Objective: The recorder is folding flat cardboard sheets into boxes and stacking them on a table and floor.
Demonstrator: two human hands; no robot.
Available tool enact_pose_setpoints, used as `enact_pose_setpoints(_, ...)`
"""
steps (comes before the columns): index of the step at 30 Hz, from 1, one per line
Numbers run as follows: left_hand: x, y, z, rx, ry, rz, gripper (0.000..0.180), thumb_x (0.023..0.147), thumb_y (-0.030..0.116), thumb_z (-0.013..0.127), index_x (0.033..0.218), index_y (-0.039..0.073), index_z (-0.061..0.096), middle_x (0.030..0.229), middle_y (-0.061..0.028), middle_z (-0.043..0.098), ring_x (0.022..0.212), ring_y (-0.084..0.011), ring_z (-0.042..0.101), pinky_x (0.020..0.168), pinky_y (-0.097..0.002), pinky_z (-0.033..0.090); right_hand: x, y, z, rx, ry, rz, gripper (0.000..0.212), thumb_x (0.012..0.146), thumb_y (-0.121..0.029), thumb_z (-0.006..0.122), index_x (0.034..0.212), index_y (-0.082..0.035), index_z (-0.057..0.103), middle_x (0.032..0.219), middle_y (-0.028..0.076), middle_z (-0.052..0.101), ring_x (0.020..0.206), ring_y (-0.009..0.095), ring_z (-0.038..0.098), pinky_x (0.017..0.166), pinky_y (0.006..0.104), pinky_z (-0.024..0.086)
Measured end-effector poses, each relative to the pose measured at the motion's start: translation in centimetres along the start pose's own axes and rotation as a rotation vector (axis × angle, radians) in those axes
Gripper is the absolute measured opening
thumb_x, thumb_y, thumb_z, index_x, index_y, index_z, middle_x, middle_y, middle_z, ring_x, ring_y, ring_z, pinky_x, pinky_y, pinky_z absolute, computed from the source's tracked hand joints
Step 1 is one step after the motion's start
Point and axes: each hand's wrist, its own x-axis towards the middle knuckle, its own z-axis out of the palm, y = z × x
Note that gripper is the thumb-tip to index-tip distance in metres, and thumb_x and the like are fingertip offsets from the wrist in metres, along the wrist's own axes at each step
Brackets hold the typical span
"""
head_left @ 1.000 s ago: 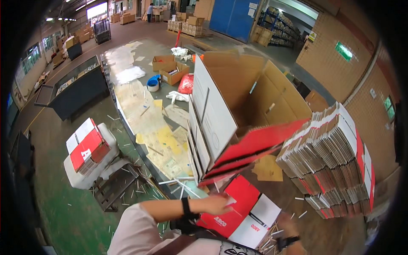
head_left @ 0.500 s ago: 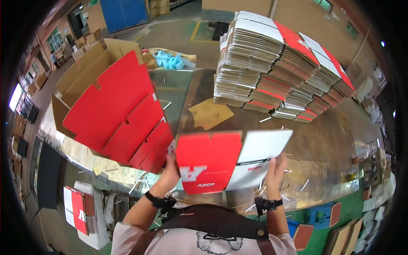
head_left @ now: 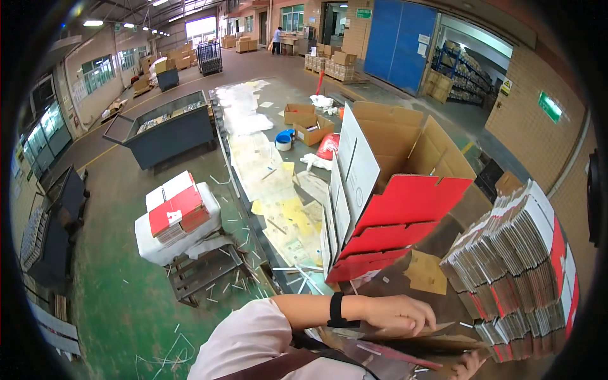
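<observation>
Low in the view, a cardboard carton (head_left: 415, 347) is spread partly open, its brown inside and blurred red side showing. My left hand (head_left: 399, 313) lies over its upper edge, fingers curled down onto the cardboard. At the carton's lower right corner, my right hand (head_left: 468, 366) grips the edge; the picture's rim cuts off part of it. Just beyond my left hand leans a nest of opened red and white cartons (head_left: 405, 202), one inside another. A tall stack of flattened cartons (head_left: 513, 272) stands to the right.
A loose brown cardboard piece (head_left: 425, 271) lies on the table beside the nest. Farther along are small open boxes (head_left: 313, 130) and a tape roll (head_left: 283, 140). On the left, a wrapped bundle (head_left: 180, 215) rests on a wooden stand, near a dark metal bin (head_left: 171, 130). White strips litter the floor.
My view has swung left, so everything has shifted right. The flat red and white carton between my hands is now partly opened, and my left hand has moved onto its upper edge.
</observation>
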Motion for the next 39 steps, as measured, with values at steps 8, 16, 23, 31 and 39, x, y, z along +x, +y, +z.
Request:
enact_pose_setpoints(8,3.7,0.0,-1.0,0.799,-0.005,0.114,0.047,0.087,0.045,0.057,0.059,0.008,0.051,0.066,-0.0101,0.053,0.061,-0.0341,0.055,0.053,-0.0458,0.043,4.4,-1.4,-1.5,0.534,-0.603,0.201,0.023,0.086,-0.019,0.051,0.065,-0.008,0.050,0.064,0.007,0.043,0.061,0.027,0.043,0.066,0.0375,0.038)
enact_pose_setpoints(16,1.6,0.2,2.8,0.717,-0.144,-0.063,0.034,0.096,0.035,0.049,0.082,0.006,0.058,0.096,-0.0136,0.055,0.085,-0.0305,0.057,0.073,-0.0423,0.046,3.3,-6.8,1.1,0.610,-0.484,0.112,0.013,0.086,-0.008,0.062,0.098,-0.003,0.058,0.089,0.010,0.055,0.084,0.025,0.053,0.081,0.0383,0.043)
enact_pose_setpoints(23,-1.5,-0.2,4.7,0.577,0.167,-0.087,0.025,0.098,0.031,0.048,0.103,0.014,0.064,0.122,-0.0102,0.052,0.104,-0.0297,0.055,0.088,-0.0424,0.046,-5.2,-5.0,1.2,0.776,0.020,1.130,0.040,0.096,-0.024,0.054,0.130,-0.004,0.045,0.129,0.015,0.054,0.123,0.028,0.047,0.103,0.0462,0.038)
enact_pose_setpoints(31,-3.4,-0.8,2.3,0.348,0.396,-0.043,0.037,0.100,0.038,0.046,0.098,0.008,0.068,0.122,-0.0144,0.052,0.112,-0.0278,0.050,0.094,-0.0388,0.041,-14.7,-0.6,0.1,0.187,-0.513,0.917,0.027,0.088,-0.006,0.063,0.114,-0.005,0.056,0.107,0.016,0.063,0.093,0.025,0.064,0.081,0.0356,0.052)
enact_pose_setpoints(39,-3.5,-2.1,3.3,0.202,0.377,-0.003,0.038,0.100,0.037,0.044,0.118,0.006,0.057,0.132,-0.0156,0.039,0.088,-0.0176,0.044,0.076,-0.0312,0.038,9.6,-3.7,-4.3,0.676,-0.606,0.435,0.021,0.091,-0.010,0.053,0.107,0.002,0.061,0.092,0.019,0.067,0.084,0.034,0.066,0.073,0.0437,0.051)
